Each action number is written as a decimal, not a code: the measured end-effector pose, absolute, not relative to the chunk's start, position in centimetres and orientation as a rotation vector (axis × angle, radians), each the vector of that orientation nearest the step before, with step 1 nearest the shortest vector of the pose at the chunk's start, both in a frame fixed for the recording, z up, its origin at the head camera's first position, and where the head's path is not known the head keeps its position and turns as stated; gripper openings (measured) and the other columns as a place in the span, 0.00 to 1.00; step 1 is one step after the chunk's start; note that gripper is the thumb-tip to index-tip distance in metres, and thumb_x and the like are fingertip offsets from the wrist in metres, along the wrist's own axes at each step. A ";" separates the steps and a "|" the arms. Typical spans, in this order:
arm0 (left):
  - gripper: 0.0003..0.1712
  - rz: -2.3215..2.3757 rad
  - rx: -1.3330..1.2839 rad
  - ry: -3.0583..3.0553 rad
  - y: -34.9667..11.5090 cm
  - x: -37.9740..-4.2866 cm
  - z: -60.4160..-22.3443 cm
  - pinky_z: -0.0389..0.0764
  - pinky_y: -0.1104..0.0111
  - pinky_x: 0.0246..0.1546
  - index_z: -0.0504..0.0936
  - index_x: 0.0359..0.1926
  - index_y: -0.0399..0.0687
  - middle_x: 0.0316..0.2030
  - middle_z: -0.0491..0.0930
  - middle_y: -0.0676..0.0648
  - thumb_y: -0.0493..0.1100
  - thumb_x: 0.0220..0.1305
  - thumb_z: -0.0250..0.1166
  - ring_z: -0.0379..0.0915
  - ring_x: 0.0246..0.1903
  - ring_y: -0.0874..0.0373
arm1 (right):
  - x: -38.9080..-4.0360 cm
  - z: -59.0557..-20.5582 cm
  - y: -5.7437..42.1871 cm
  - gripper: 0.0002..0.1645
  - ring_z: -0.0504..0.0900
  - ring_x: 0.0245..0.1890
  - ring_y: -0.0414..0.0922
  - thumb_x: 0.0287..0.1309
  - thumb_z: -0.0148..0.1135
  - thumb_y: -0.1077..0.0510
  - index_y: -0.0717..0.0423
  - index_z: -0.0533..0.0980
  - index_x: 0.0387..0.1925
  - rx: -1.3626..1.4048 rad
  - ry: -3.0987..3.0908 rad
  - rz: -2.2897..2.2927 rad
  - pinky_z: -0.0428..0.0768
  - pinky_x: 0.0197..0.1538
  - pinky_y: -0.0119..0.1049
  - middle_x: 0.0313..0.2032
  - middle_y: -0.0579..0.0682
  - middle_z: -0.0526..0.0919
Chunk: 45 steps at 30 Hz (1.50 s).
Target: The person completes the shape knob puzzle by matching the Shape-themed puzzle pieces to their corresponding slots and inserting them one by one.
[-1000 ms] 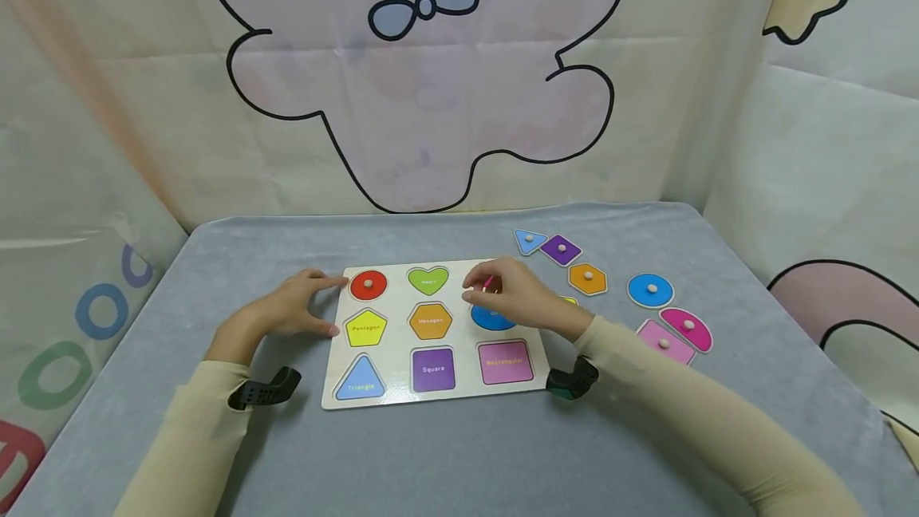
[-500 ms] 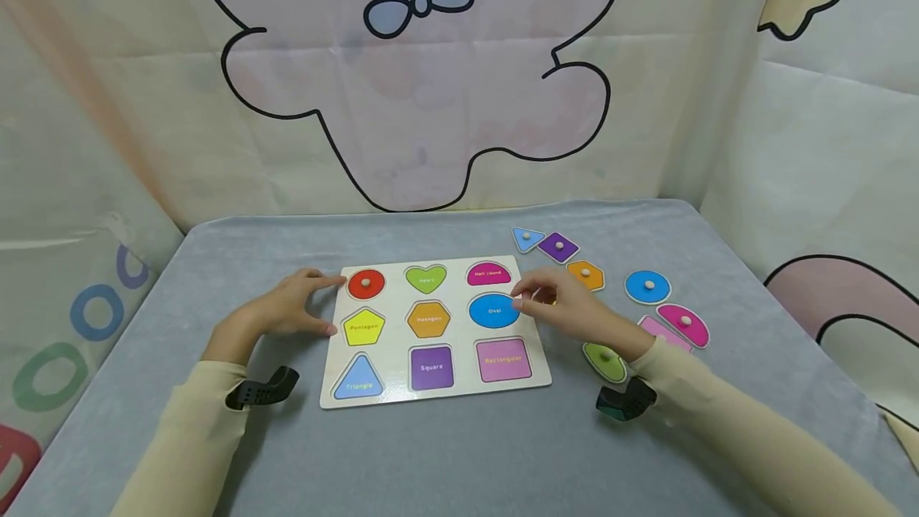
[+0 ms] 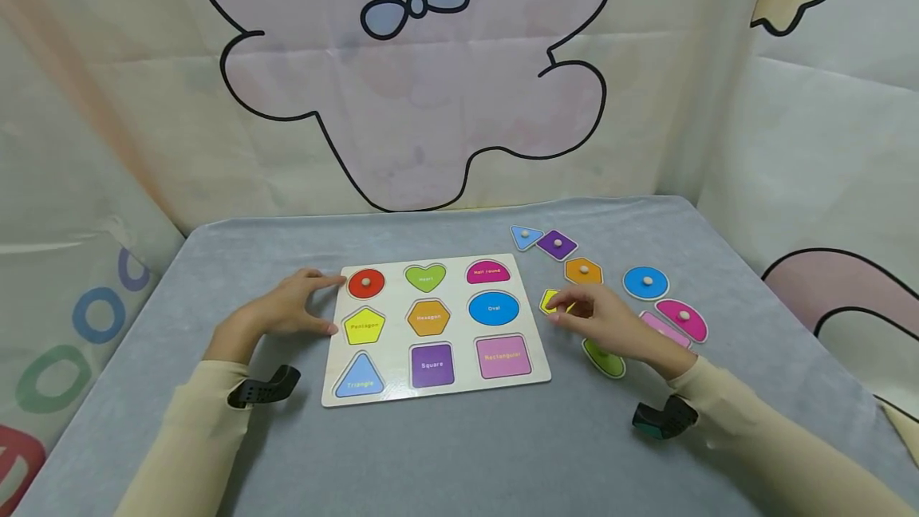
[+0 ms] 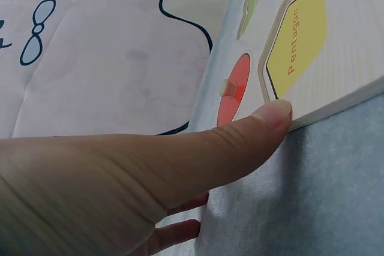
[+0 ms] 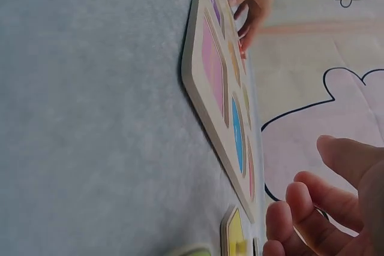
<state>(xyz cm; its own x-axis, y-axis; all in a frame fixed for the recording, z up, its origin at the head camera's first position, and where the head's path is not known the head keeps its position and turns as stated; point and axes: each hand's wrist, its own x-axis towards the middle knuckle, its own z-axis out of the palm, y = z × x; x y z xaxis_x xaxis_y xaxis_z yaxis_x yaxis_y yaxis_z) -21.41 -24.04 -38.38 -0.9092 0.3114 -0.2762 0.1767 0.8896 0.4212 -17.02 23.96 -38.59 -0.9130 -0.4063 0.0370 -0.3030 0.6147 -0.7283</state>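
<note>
The white wooden shape puzzle board (image 3: pixel 467 357) lies flat on the table, with a red round knob piece (image 3: pixel 366 284) in its top left slot. At the board's left edge rests my left hand (image 3: pixel 287 311), its thumb by the pentagon slot (image 4: pixel 298 40) and its index finger near the top corner. My right hand (image 3: pixel 606 321) hovers right of the board, over a yellow pentagon piece (image 3: pixel 549 301) that it partly covers. Thumb and fingers stand apart with nothing between them in the right wrist view. Beneath that hand's wrist side lies a green knob piece (image 3: pixel 605 361).
Further right lie a blue piece (image 3: pixel 646 282), a magenta half round (image 3: pixel 682 321) and a pink rectangle (image 3: pixel 666 330) partly behind the right hand. An orange hexagon (image 3: pixel 583 270), a purple square (image 3: pixel 557 245) and a light blue triangle (image 3: pixel 526 238) lie toward the back. A printed curtain (image 3: pixel 416 118) hangs behind.
My right hand has moved from over the board's half round slot rightward to the yellow pentagon piece, uncovering the slots on the right. The left hand has stayed at the board's edge.
</note>
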 end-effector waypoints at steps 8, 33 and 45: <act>0.55 0.572 0.351 2.724 -24.0 -21.6 -38.7 0.64 0.30 0.66 0.62 0.77 0.49 0.72 0.55 0.27 0.55 0.52 0.79 0.54 0.70 0.28 | -15.5 -38.5 26.5 0.14 0.79 0.34 0.39 0.64 0.67 0.56 0.59 0.83 0.48 -0.529 2.755 -1.122 0.81 0.36 0.27 0.38 0.50 0.85; 0.55 0.549 0.363 2.712 -24.1 -21.3 -38.1 0.65 0.31 0.64 0.62 0.77 0.49 0.71 0.57 0.27 0.56 0.52 0.79 0.55 0.67 0.28 | -12.4 -39.8 29.3 0.11 0.69 0.25 0.36 0.53 0.77 0.55 0.56 0.84 0.35 -0.324 2.937 -0.973 0.69 0.27 0.27 0.25 0.44 0.74; 0.55 0.527 0.346 2.712 -23.9 -21.4 -37.9 0.65 0.30 0.64 0.62 0.77 0.49 0.71 0.57 0.26 0.56 0.52 0.78 0.55 0.68 0.28 | -12.6 -40.1 29.1 0.12 0.70 0.25 0.37 0.51 0.78 0.51 0.52 0.82 0.28 -0.251 2.983 -0.862 0.70 0.27 0.27 0.22 0.44 0.73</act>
